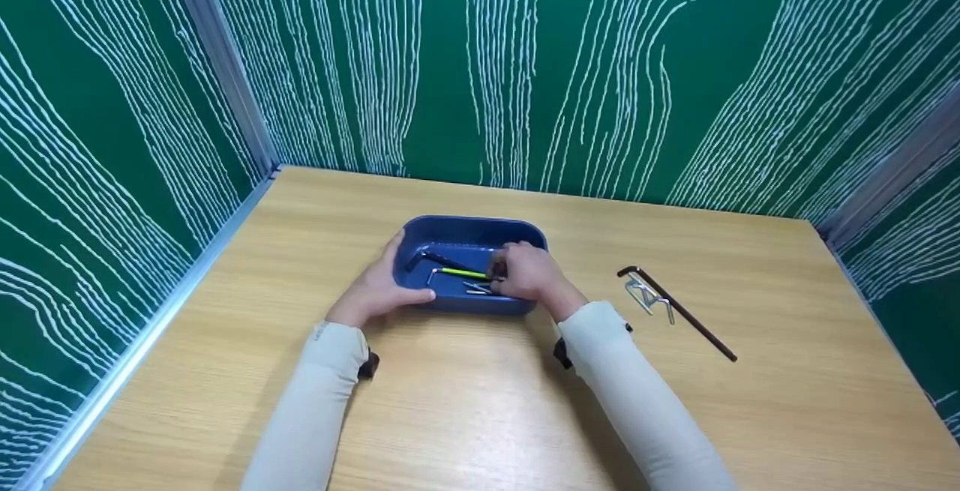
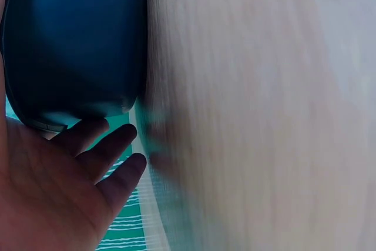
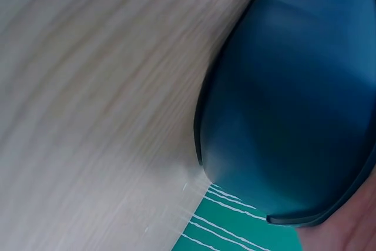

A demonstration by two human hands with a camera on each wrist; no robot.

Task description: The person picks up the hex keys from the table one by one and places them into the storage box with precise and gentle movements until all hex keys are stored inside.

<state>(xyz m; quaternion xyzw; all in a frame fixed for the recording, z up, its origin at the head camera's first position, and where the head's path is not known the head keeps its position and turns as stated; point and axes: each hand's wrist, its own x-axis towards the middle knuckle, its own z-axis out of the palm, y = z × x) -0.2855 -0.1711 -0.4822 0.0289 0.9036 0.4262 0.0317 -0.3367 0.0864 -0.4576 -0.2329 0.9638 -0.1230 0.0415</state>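
Observation:
A dark blue tray (image 1: 471, 226) with rounded corners stands on the table. My left hand (image 1: 379, 285) holds its left end, the thumb lying along the front rim and the fingers around the outer left side. In the left wrist view, three fingers of the left hand (image 2: 76, 174) spread below the tray's end. My right hand (image 1: 527, 272) reaches into the tray's right half with curled fingers. Beside its fingertips lie a lime-green hex key (image 1: 456, 272) and small silver hex keys (image 1: 477, 288). A large black hex key (image 1: 442, 259) rests behind them. Whether the right fingers pinch anything is hidden.
On the table (image 1: 450, 393) to the right lies a long dark brown hex key (image 1: 694, 318). Several small silver hex keys (image 1: 640, 297) lie against its bent end. A green wall (image 1: 442, 64) with white wavy lines borders the table's back and sides.

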